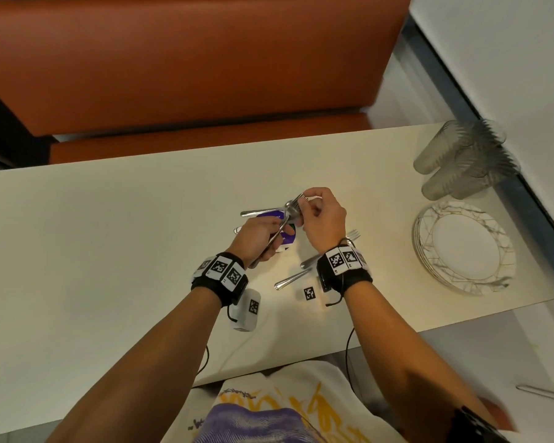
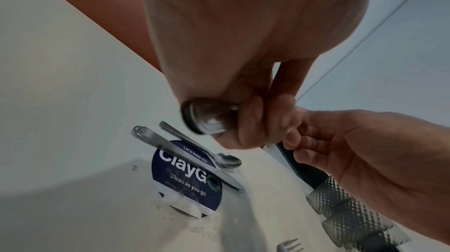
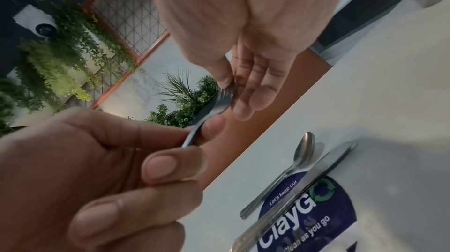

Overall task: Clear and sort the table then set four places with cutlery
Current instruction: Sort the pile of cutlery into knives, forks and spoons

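The fork and spoon bundle (image 1: 290, 210) is held above the middle of the surface (image 1: 109, 225). The left hand (image 1: 259, 239) grips the handles; the right hand (image 1: 323, 219) pinches the fork tines between thumb and fingers. Below lie a knife (image 2: 185, 157) and a teaspoon (image 2: 219, 157) across a round sticker (image 2: 187, 183); two more forks (image 1: 330, 251) lie nearer. Stacked plates (image 1: 467, 247) and tumblers (image 1: 464, 161) stand at the right. Step in hand — sorting cutlery by type. Next move likely calls for aligning the bundle, then collecting the loose pieces — no place is set yet.
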### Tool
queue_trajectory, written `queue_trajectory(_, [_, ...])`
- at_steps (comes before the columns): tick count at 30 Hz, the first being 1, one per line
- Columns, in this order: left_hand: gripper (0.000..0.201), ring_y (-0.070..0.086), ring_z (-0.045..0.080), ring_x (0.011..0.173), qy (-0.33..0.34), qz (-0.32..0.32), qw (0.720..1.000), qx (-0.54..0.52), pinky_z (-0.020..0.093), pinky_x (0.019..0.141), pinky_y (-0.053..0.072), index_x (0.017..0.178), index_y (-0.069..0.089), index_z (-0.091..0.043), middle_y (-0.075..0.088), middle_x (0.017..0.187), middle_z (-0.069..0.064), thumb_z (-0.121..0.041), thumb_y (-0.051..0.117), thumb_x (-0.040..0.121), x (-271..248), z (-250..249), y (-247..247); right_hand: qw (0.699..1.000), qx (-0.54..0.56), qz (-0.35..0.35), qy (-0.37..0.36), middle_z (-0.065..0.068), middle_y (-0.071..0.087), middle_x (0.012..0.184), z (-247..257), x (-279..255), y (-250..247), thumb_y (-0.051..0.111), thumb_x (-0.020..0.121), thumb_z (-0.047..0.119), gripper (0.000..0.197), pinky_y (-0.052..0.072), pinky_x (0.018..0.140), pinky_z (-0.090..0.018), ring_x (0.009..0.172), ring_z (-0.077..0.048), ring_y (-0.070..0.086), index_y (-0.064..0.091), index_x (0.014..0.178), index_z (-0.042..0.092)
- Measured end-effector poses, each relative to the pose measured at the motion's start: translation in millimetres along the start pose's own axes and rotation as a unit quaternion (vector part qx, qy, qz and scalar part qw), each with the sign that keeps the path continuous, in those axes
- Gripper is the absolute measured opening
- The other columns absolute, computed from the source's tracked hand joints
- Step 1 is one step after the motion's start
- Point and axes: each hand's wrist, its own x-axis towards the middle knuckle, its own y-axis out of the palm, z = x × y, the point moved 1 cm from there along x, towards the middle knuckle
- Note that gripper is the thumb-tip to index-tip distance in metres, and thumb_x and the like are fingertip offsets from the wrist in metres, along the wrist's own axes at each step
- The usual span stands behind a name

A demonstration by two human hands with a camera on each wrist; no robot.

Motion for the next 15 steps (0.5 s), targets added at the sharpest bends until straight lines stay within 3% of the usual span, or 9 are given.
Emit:
queue_trajectory(3, [0.035, 0.035, 0.017, 0.044, -0.005, 0.001, 1.0, -0.005, 0.026, 0.043, 0.026, 0.107, 0.072, 0.002, 0.051, 0.057, 0.003, -0.018, 0.042, 0.103, -0.9, -0.7, 2.7, 0.999, -0.025, 0.01, -0.02, 0.0, 0.075, 0.086, -2.1, 2.4, -1.7, 0.062, 0.097, 0.017, 0.016, 0.053, 0.066, -0.017, 0.067, -0.004, 0.068, 0.071, 0.11, 0.013])
queue_trajectory(5, [0.035, 0.037, 0.016, 0.045, -0.011, 0.003, 1.0, -0.01, 0.026, 0.045, 0.025, 0.107, 0.074, -0.001, 0.054, 0.06, 0.003, -0.018, 0.044, 0.104, 0.0, -0.5, 4.8, 0.999, -0.039, 0.014, -0.017, 0.001, 0.075, 0.09, -2.9, 5.2, -3.6, 0.062, 0.097, 0.018, 0.016, 0.057, 0.07, -0.023, 0.073, -0.007, 0.07, 0.072, 0.107, 0.012])
queue_trajectory(8, [0.028, 0.042, 0.017, 0.046, 0.003, 0.005, 1.0, 0.012, 0.025, 0.045, 0.029, 0.102, 0.075, -0.006, 0.056, 0.066, 0.005, -0.016, 0.048, 0.105, 0.3, 1.8, 10.9, 0.999, -0.038, 0.021, 0.007, -0.002, 0.075, 0.088, -6.5, 8.8, -8.8, 0.062, 0.097, 0.018, 0.014, 0.059, 0.062, -0.029, 0.068, -0.015, 0.07, 0.071, 0.105, 0.011])
queue_trajectory(11, [0.028, 0.044, 0.014, 0.048, 0.027, 0.004, 0.997, 0.066, 0.024, 0.044, 0.034, 0.099, 0.074, -0.01, 0.052, 0.065, 0.002, -0.019, 0.049, 0.109, 3.0, 5.6, 21.4, 1.0, -0.001, 0.02, 0.02, -0.004, 0.074, 0.084, -8.5, 10.9, -20.9, 0.062, 0.097, 0.017, 0.013, 0.056, 0.055, -0.026, 0.061, -0.015, 0.069, 0.07, 0.104, 0.01])
queue_trajectory(15, [0.032, 0.046, 0.007, 0.06, 0.045, -0.022, 0.992, 0.117, 0.022, 0.057, 0.038, 0.091, 0.075, -0.018, 0.055, 0.075, 0.0, -0.022, 0.048, 0.109, 18.2, 17.5, 33.4, 0.996, 0.006, 0.043, 0.077, 0.001, 0.075, 0.085, -26.5, 15.8, -46.6, 0.058, 0.099, 0.027, 0.019, 0.05, 0.056, -0.019, 0.064, -0.011, 0.069, 0.071, 0.106, 0.016])
